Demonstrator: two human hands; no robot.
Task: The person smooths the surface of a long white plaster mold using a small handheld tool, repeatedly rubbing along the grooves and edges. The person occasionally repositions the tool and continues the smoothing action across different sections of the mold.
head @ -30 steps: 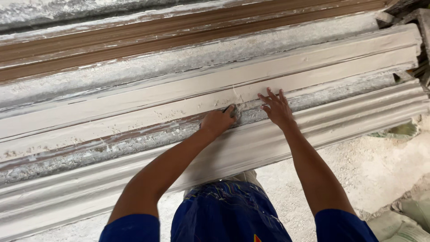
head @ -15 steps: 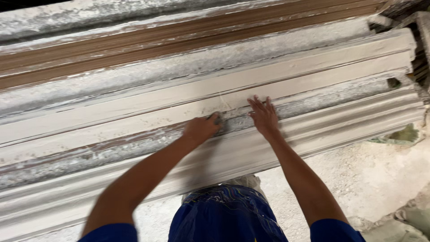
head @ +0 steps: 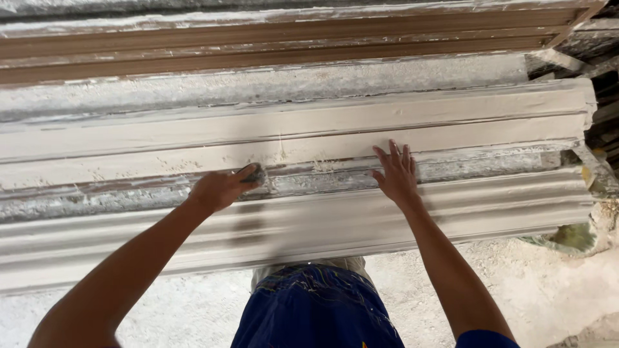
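Moulding (head: 309, 138), a long pale plaster cornice length, lies crosswise on a stack of similar lengths w/ brown wooden forms (head: 277, 32) behind it. Left hand (head: 222, 188) is curled shut around a small dark pad (head: 256, 174), only its tip showing past the thumb, pressed against the rough grey ledge (head: 322, 180) just below the smooth face. Right hand (head: 394, 173) lies flat, fingers spread and open, holding nothing, palm bearing on the same ledge a little to the right of the pad.

Judged from the grip, the rubbing goes best w/ even pressure along the run of the profile, not across it; the flat right hand steadies the piece and should stay near the pad so the length doesn't rock. Light passes near the fine cracks (head: 280, 154) above the pad look wise, as the edge there seems flaky.

Front moulding (head: 451, 206) sits nearest the person, whose blue clothing (head: 316, 309) fills the bottom centre. Floor (head: 567, 290) is pale and dusty.

Hard to tell: what the pad is made of, most of it hidden in the fist. Left ends of all lengths are cut off by the frame; a greenish object (head: 570, 237) under the right end is partly hidden, kind unclear.
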